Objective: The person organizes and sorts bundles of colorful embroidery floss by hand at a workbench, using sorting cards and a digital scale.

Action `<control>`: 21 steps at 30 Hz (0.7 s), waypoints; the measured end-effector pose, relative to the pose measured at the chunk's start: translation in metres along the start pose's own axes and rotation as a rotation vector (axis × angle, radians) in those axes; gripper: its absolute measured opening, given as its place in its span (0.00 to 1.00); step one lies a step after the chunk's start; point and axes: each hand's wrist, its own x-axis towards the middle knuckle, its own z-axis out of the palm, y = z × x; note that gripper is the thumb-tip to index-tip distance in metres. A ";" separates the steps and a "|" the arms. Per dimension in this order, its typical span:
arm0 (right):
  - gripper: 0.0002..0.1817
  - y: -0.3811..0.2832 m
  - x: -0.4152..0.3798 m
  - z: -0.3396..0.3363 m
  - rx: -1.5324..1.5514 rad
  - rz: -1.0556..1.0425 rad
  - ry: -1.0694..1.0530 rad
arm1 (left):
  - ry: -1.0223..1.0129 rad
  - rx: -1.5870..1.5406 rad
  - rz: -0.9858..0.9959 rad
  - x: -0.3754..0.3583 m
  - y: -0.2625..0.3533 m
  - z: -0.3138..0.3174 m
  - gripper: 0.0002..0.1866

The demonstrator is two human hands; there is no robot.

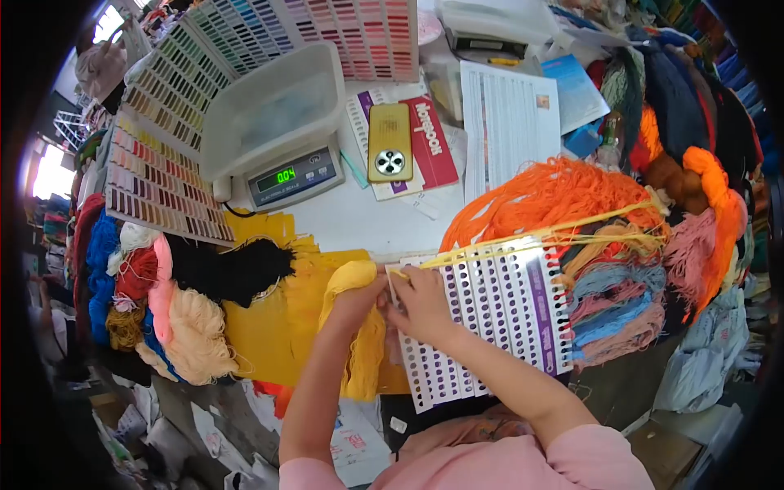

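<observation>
Yellow thread hangs as a skein [365,351] from my left hand [363,300], whose fingers are closed round its upper part. Just to the right, my right hand [420,304] pinches yellow strands over the left edge of a white card with rows of punched holes [506,314]. From there a long yellow strand bundle [531,239] stretches right across the card and over an orange thread pile [539,192]. The fingertips of both hands are close together and partly hide the thread between them.
An electronic scale [296,178] with a plastic tub stands behind, beside a colour sample chart [175,98]. A gold phone [389,139] lies on a red notebook [435,147]. Black thread [220,269] and cream thread [192,335] lie left; multicoloured skeins [616,294] lie right. A person [102,69] is far left.
</observation>
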 end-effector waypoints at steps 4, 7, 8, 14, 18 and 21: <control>0.18 0.011 0.002 0.005 0.207 0.041 0.160 | 0.105 0.042 -0.106 0.001 0.003 0.019 0.05; 0.19 0.012 0.007 -0.001 0.236 0.111 0.107 | 0.094 0.052 -0.051 0.006 -0.003 0.010 0.06; 0.19 0.013 0.008 -0.002 0.259 0.126 0.102 | 0.094 -0.038 -0.042 0.005 -0.006 -0.004 0.05; 0.24 0.018 0.003 0.008 0.262 0.109 0.052 | 0.229 0.007 -0.155 -0.009 0.004 -0.016 0.08; 0.19 0.015 0.004 0.005 0.240 0.130 -0.011 | 0.225 -0.196 -0.226 -0.014 0.004 -0.021 0.04; 0.13 0.021 0.002 0.016 0.199 0.063 0.124 | 0.015 -0.550 -0.201 -0.038 0.019 -0.028 0.04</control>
